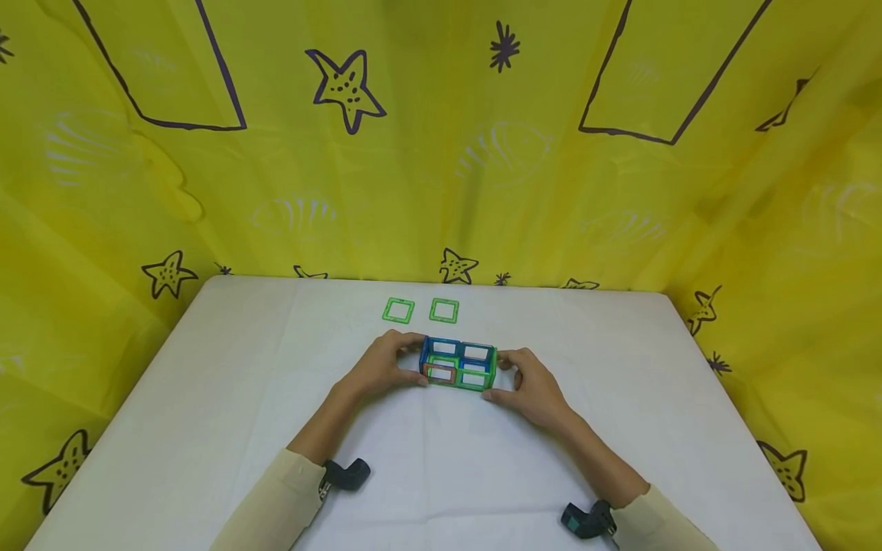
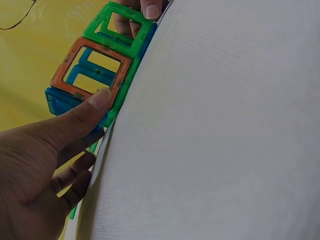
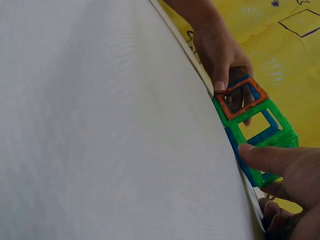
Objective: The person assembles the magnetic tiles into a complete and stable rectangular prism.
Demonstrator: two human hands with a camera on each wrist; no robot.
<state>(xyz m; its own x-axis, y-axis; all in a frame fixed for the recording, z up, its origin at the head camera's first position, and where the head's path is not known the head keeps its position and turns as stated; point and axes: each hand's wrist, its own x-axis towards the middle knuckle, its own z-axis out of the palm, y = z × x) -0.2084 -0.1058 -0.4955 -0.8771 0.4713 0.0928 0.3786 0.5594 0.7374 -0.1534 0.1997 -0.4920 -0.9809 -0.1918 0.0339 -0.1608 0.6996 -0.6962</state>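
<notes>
A small box of see-through magnetic tiles (image 1: 461,350) stands on the white table in the head view, two squares long with an open top. Its near side joins an orange tile (image 2: 105,49) and a green tile (image 2: 145,39); blue tiles show at the back. My left hand (image 1: 386,366) grips the left end, its thumb on the orange tile in the left wrist view. At the other end my right hand (image 1: 537,386) holds the green end, thumb at the lower front corner (image 3: 243,159). The box partly hides both hands' other fingers.
Two loose green square tiles (image 1: 387,309) lie flat on the table behind the box. The white-covered table (image 1: 310,321) ends at a yellow curtain (image 1: 413,191) printed with starfish and fish, which also hangs along both sides.
</notes>
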